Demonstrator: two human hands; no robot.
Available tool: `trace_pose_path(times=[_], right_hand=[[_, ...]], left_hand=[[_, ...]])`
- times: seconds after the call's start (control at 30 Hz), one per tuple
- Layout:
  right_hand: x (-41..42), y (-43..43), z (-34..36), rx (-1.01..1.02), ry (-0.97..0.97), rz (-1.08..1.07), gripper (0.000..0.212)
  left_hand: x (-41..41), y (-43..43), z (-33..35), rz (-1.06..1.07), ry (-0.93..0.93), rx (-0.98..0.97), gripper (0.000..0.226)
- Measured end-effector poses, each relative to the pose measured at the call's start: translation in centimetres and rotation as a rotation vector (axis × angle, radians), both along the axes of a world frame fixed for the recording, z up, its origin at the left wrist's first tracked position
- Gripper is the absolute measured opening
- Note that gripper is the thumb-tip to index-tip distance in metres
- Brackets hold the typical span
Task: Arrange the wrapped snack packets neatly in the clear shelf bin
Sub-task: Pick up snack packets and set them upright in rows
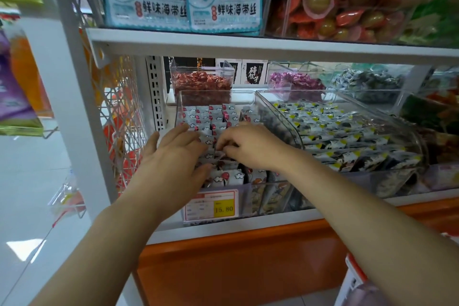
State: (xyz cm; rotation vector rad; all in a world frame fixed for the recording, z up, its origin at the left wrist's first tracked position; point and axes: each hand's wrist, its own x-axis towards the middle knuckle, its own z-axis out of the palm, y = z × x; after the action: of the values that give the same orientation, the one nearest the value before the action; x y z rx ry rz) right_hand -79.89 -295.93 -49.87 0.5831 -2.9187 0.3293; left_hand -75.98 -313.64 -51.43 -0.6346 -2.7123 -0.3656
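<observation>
In the bin (244,197) at 12 o'clock: packets (211,117), judged light, crinkly, slippery; best taken by the edges. One is pinched by the right grip (250,149); left grip (176,156), at its 9 o'clock, laid flat, released.

1. 2 blue-and-white seaweed bags (223,0) stand side by side on the upper shelf (273,48)
2. To their right, a clear box (335,7) holds red and olive-green wrapped snacks
3. Further back on the lower level sit red wrapped sweets (201,82) and purple wrapped sweets (295,81)
4. A wide bin of yellow-cornered packets (335,126) lies at the right
5. A price label (223,208) reads 15.80
6. A white wire rack (124,112) hangs at the left, above an orange base panel (236,263)
</observation>
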Motion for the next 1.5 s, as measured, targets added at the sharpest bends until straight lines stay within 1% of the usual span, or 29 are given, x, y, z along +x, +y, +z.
trace_pose_path(times=[0.07, 0.13, 0.17, 0.23, 0.3, 0.33, 0.43, 0.47, 0.5, 0.53, 0.6, 0.67, 0.77, 0.87, 0.97, 1.03, 1.1, 1.17, 1.23, 1.33, 1.4, 1.5], right_hand=[[-0.2, 0.3, 0.5, -0.139, -0.020, -0.007, 0.022], [-0.5, 0.6, 0.9, -0.300, 0.004, -0.034, 0.020], [-0.8, 0.7, 1.0, -0.355, 0.025, -0.047, 0.020], [-1.4, 0.5, 1.2, -0.391, 0.074, -0.075, 0.018], [-2.2, 0.1, 1.3, -0.353, 0.118, -0.095, 0.016], [-2.6, -0.2, 1.3, -0.290, 0.124, -0.100, 0.015], [-3.7, -0.8, 1.0, 0.024, 0.080, -0.110, 0.016], [-3.9, -1.0, 1.0, 0.067, 0.064, -0.114, 0.016], [-3.9, -1.1, 1.0, 0.058, 0.054, -0.111, 0.013], [-3.8, -1.1, 1.1, 0.005, 0.044, -0.102, 0.009], [-3.1, -0.8, 1.7, -0.196, 0.033, -0.082, 0.002], [-1.9, 0.0, 2.8, -0.402, 0.064, -0.077, 0.006], [0.5, 2.0, 4.0, -0.687, 0.203, -0.106, 0.018], [3.0, 3.7, 4.0, -1.068, 0.208, -0.179, 0.015], [5.5, 4.7, 2.9, -1.430, 0.053, -0.182, 0.013], [6.8, 4.9, 2.2, -1.610, -0.060, -0.143, 0.015], [7.4, 5.2, 1.6, -1.705, -0.114, -0.129, 0.018], [7.8, 5.4, 1.2, -1.756, -0.140, -0.118, 0.016], [7.9, 5.7, 0.8, -1.807, -0.191, -0.081, 0.009], [8.1, 6.0, 0.3, -1.852, -0.264, -0.027, 0.013], [8.2, 6.1, 0.0, -1.823, -0.269, -0.043, 0.011], [8.3, 5.7, -0.3, -1.726, -0.245, -0.145, 0.020]], left_hand=[[0.0, 0.0, 0.0, -0.008, 0.000, 0.016, 0.043], [-0.1, 0.1, 0.1, -0.010, -0.001, 0.030, 0.041], [-0.1, 0.2, 0.2, -0.006, -0.003, 0.026, 0.041], [-0.1, 0.3, 0.2, 0.004, -0.009, 0.017, 0.041], [-0.2, 0.3, 0.3, 0.008, -0.008, 0.022, 0.041], [-0.2, 0.2, 0.3, 0.009, -0.003, 0.025, 0.041], [-0.2, 0.2, 0.5, 0.012, 0.029, 0.044, 0.040], [-0.2, 0.3, 0.5, 0.013, 0.045, 0.055, 0.040], [-0.2, 0.3, 0.5, 0.014, 0.065, 0.070, 0.039], [-0.2, 0.3, 0.6, 0.013, 0.088, 0.087, 0.038], [-0.2, 0.3, 0.7, 0.013, 0.146, 0.121, 0.035], [-0.1, 0.3, 0.9, 0.024, 0.204, 0.175, 0.033], [0.3, 0.9, 1.5, 0.022, 0.247, 0.287, 0.033], [1.0, 2.1, 1.8, -0.031, 0.139, 0.478, 0.039], [1.6, 3.4, 1.6, -0.057, -0.038, 0.634, 0.045], [1.9, 4.2, 1.6, -0.100, -0.179, 0.793, 0.038], [2.0, 4.6, 1.8, -0.123, -0.307, 0.971, 0.024], [2.0, 4.7, 1.9, -0.113, -0.419, 1.121, 0.019], [1.9, 4.9, 1.8, -0.121, -0.519, 1.276, 0.019], [2.0, 5.3, 2.0, -0.124, -0.623, 1.502, 0.022], [2.0, 5.4, 1.9, -0.097, -0.595, 1.528, 0.023], [2.0, 5.3, 1.7, -0.073, -0.523, 1.476, 0.025]])
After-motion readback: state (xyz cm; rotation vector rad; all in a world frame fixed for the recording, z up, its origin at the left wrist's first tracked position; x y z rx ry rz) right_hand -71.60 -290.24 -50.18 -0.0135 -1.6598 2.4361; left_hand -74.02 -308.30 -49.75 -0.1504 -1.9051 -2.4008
